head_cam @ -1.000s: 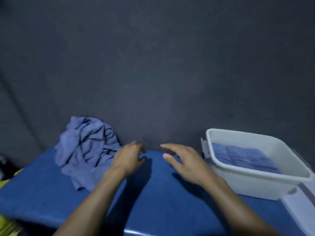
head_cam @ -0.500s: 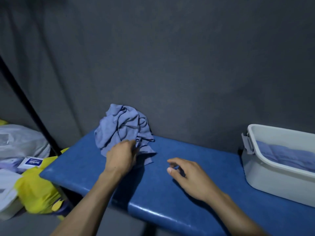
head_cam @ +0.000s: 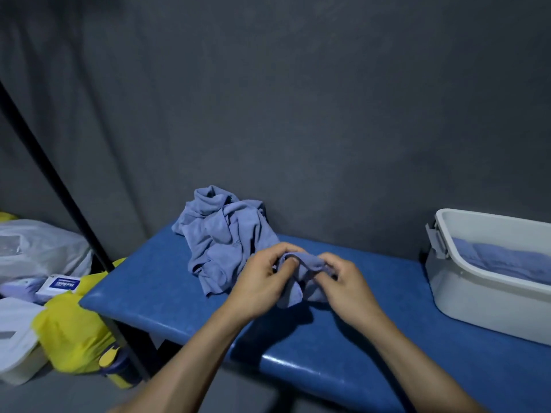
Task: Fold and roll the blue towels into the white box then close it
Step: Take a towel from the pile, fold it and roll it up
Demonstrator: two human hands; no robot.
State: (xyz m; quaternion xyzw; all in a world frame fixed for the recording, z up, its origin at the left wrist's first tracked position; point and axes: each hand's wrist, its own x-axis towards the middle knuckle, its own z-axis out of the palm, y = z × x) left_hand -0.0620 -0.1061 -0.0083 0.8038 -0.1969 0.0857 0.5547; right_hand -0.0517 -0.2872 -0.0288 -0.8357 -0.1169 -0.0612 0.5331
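Blue towel (head_cam: 301, 271) between left hand (head_cam: 262, 281), right hand (head_cam: 343, 281)

White box (head_cam: 489, 296) cut off at right edge; small carton (head_cam: 61, 285) label unreadable.

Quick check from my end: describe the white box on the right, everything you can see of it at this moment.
The white box is a rectangular tub of what looks like plastic, open, with no lid on it. It stands upright at the right end of the blue table, against the grey backdrop, partly cut off by the frame edge. A grey latch hangs on its left end. Blue towels lie inside. Neither hand touches it.
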